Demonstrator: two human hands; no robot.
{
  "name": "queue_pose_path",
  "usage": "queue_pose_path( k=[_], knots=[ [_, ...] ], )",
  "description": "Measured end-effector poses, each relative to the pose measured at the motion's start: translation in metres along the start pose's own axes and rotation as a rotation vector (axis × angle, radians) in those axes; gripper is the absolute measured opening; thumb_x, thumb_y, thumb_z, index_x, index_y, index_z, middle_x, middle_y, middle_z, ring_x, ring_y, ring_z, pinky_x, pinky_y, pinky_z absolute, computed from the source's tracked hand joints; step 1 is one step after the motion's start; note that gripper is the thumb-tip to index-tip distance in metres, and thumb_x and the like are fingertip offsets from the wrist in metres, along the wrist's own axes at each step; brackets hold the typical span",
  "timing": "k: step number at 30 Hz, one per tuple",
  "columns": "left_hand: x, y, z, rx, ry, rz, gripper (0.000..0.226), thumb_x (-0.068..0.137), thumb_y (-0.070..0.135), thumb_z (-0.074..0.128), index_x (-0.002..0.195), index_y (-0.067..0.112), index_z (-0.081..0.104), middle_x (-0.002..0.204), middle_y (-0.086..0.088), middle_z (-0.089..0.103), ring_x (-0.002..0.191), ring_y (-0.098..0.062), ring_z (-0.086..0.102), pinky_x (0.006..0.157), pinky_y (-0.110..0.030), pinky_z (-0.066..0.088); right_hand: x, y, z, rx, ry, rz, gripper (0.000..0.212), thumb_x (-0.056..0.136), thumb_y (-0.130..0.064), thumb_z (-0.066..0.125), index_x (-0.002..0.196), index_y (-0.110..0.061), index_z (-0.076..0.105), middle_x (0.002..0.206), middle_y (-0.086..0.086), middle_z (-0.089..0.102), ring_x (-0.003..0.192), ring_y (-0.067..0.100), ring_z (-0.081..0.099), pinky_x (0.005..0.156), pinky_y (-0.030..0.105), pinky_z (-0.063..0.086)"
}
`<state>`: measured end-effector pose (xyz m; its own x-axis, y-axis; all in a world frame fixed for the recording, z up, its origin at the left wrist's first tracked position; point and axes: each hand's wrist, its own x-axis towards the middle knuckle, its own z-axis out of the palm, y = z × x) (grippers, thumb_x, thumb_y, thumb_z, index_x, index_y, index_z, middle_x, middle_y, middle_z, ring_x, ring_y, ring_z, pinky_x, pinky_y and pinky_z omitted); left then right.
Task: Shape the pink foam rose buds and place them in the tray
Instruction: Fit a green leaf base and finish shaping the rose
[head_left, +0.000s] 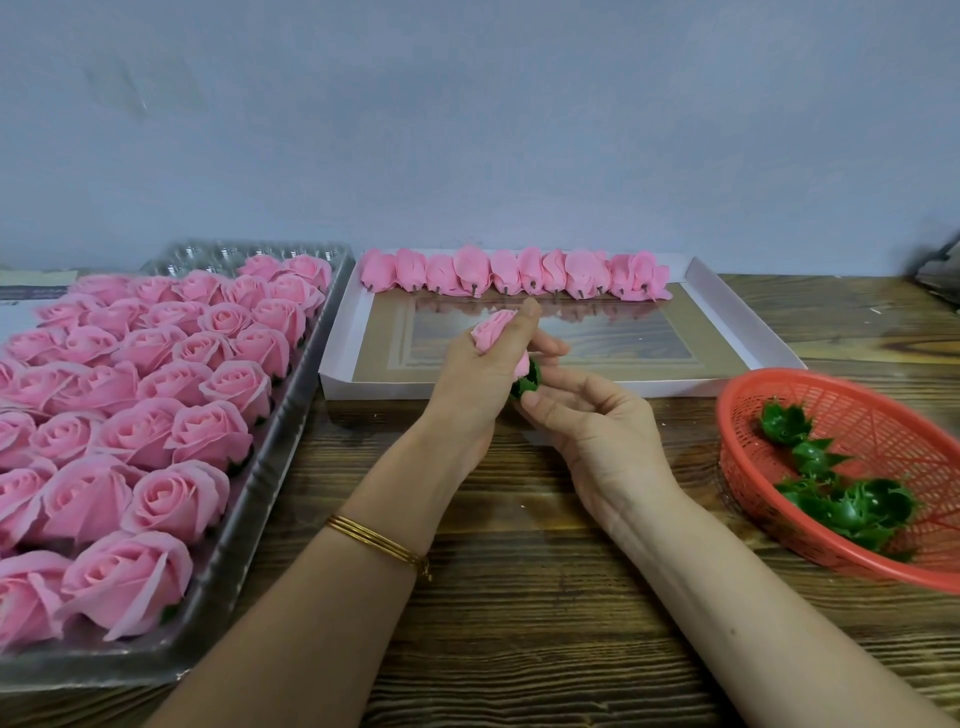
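Observation:
My left hand (475, 379) grips a pink foam rose bud (493, 330), its tip poking out above the fist. A green calyx (527, 384) sits at the bud's base, and my right hand (587, 421) pinches it from below. Both hands hover over the near rim of a white box lid (748, 332). Along the lid's far side lies a row of several unshaped pink buds (511, 273). On the left, a clear plastic tray (270, 467) holds several finished pink roses (176, 493) in rows.
A red plastic basket (753, 395) at the right holds several green calyxes (852, 501). Everything rests on a dark wooden table (519, 623) against a grey wall. A gold bangle (379, 540) circles my left wrist.

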<state>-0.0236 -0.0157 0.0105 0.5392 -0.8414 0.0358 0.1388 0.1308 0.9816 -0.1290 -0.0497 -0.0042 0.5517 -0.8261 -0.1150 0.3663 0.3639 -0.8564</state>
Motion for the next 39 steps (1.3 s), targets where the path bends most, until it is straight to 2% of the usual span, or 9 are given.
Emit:
queue_pose_path(
  k=[4,8,13,17,22,26,29,31,39],
  knots=[
    [0.0000,-0.0012,0.0009,0.013,0.006,-0.004,0.043,0.095,0.042,0.055,0.058,0.024,0.067,0.092,-0.005,0.075,0.101,-0.027,0.068,0.102,-0.051,0.047,0.0018,0.0007,0.0003,0.050,-0.024,0.029,0.026,0.078,0.019,0.059,0.100,0.008,0.066,0.088,0.015,0.075,0.086,0.022,0.072,0.085,0.031,0.058],
    [0.0003,-0.0028,0.0022,0.017,0.001,-0.001,0.043,0.095,0.042,0.055,0.058,0.024,0.067,0.089,-0.002,0.075,0.091,-0.018,0.069,0.094,-0.044,0.052,0.0032,0.0005,-0.0011,0.081,-0.020,0.050,0.024,0.080,0.019,0.058,0.102,0.010,0.065,0.087,0.016,0.074,0.085,0.023,0.072,0.081,0.030,0.059],
    [0.0021,-0.0038,0.0022,0.032,0.007,-0.011,0.044,0.095,0.044,0.055,0.057,0.025,0.068,0.090,-0.002,0.075,0.103,-0.024,0.068,0.102,-0.053,0.046,0.0030,0.0015,0.0004,0.073,-0.035,0.031,0.025,0.081,0.018,0.058,0.104,0.010,0.065,0.089,0.015,0.074,0.088,0.022,0.071,0.089,0.033,0.056],
    [0.0012,-0.0037,0.0019,0.036,0.012,-0.029,0.042,0.094,0.044,0.057,0.058,0.024,0.067,0.088,-0.001,0.072,0.096,-0.021,0.067,0.100,-0.052,0.048,0.0029,0.0008,0.0001,0.074,-0.049,0.041,0.024,0.081,0.019,0.057,0.101,0.007,0.065,0.087,0.014,0.074,0.087,0.021,0.072,0.089,0.033,0.056],
    [-0.0013,-0.0013,0.0017,0.056,0.015,-0.053,0.041,0.092,0.046,0.059,0.058,0.025,0.067,0.090,-0.010,0.067,0.087,-0.018,0.064,0.097,-0.048,0.049,0.0040,0.0001,-0.0013,0.106,-0.050,0.095,0.027,0.081,0.020,0.056,0.105,0.008,0.063,0.087,0.015,0.074,0.084,0.021,0.073,0.081,0.031,0.060],
    [-0.0017,-0.0007,0.0025,0.043,0.009,-0.047,0.040,0.093,0.043,0.058,0.059,0.023,0.066,0.088,-0.005,0.069,0.086,-0.017,0.064,0.095,-0.044,0.050,0.0052,-0.0022,-0.0009,0.169,-0.070,0.125,0.025,0.083,0.017,0.054,0.107,0.013,0.062,0.096,0.019,0.072,0.088,0.023,0.072,0.085,0.033,0.058],
    [-0.0017,-0.0007,0.0022,0.033,-0.005,-0.061,0.037,0.093,0.042,0.058,0.066,0.020,0.067,0.085,-0.003,0.069,0.085,-0.016,0.064,0.095,-0.042,0.050,0.0049,-0.0040,-0.0001,0.186,-0.089,0.133,0.020,0.089,0.012,0.051,0.101,0.011,0.066,0.097,0.017,0.073,0.089,0.021,0.072,0.088,0.034,0.056],
    [-0.0017,-0.0008,0.0018,0.031,-0.016,-0.064,0.035,0.094,0.043,0.057,0.073,0.017,0.067,0.082,0.001,0.070,0.084,-0.014,0.064,0.094,-0.041,0.050,0.0042,-0.0040,0.0002,0.189,-0.092,0.130,0.021,0.090,0.011,0.049,0.104,0.011,0.065,0.102,0.019,0.072,0.093,0.022,0.072,0.089,0.034,0.056],
    [-0.0015,-0.0010,0.0021,0.008,-0.026,-0.067,0.030,0.094,0.047,0.055,0.095,0.026,0.077,0.096,-0.004,0.067,0.089,-0.013,0.064,0.097,-0.040,0.050,0.0038,-0.0038,0.0004,0.211,-0.068,0.134,0.026,0.088,0.013,0.052,0.113,0.013,0.061,0.099,0.019,0.073,0.093,0.025,0.072,0.089,0.035,0.056]
  ],
)
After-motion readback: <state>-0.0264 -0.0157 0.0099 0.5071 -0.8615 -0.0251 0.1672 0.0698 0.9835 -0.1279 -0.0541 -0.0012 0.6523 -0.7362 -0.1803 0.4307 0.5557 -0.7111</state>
